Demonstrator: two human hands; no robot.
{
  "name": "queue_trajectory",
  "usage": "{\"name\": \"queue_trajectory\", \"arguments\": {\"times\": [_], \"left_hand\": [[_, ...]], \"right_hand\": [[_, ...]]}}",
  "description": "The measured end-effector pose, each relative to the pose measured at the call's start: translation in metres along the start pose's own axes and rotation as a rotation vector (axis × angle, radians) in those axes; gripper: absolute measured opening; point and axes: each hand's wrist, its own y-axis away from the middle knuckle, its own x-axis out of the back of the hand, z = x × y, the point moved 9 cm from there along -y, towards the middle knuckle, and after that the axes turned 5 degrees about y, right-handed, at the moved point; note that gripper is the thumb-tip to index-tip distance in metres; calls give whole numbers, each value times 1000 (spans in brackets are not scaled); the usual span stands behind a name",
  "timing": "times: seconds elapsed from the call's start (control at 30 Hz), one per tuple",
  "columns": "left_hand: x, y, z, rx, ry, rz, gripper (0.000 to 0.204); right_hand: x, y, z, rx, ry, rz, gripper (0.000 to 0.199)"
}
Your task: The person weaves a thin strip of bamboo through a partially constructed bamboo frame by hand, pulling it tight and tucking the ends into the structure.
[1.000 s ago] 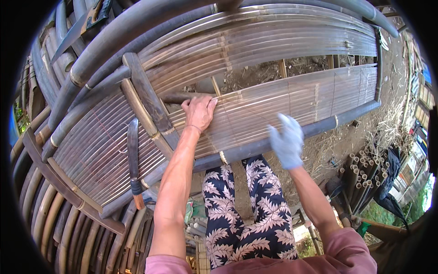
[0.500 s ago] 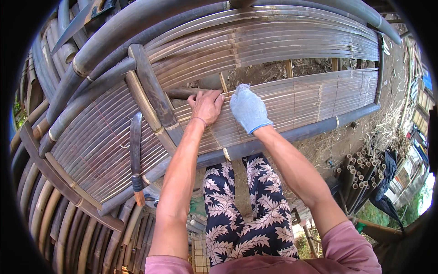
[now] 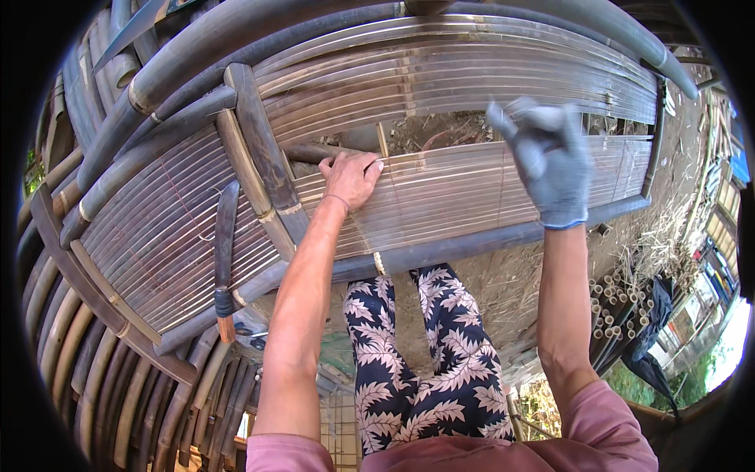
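Observation:
My bare left hand [image 3: 353,178] presses on the upper edge of a panel of thin bamboo slats [image 3: 464,185], its fingers curled over the topmost slat beside an upright strip of bamboo [image 3: 383,140]. My right hand [image 3: 548,161], in a grey-blue knit glove, is raised over the right part of that panel. Motion blurs it, but its fingers look apart and nothing shows in them. Above the panel lies a gap, and beyond it a second band of slats [image 3: 472,67]. Dark bamboo poles [image 3: 448,245] frame the slats.
A large knife [image 3: 226,244] with a wooden handle lies on the left slatted section [image 3: 149,244]. A saw [image 3: 130,31] rests at the top left. Stacked bamboo poles [image 3: 86,377] curve along the left, and cut bamboo tubes [image 3: 617,311] stand at the right.
My right hand has lifted off the slats and swung right, its fingers spreading. My left hand stays at the upper edge of the panel. The whole view has shifted slightly.

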Motion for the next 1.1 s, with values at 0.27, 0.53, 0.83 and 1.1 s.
{"name": "queue_trajectory", "arguments": {"times": [0.27,0.53,0.83,1.1], "left_hand": [[3,3,9,-51,38,126,27],[-1,-5,8,-31,-23,89,29],[24,18,31,-50,-199,411,40],[-85,16,221,-423,-236,355,52]], "right_hand": [[-102,147,116,430,1368,-651,3],[43,113,157,297,1525,-558,11],[334,170,130,-435,1677,453,54],[186,6,46,645,1721,-122,9]]}}
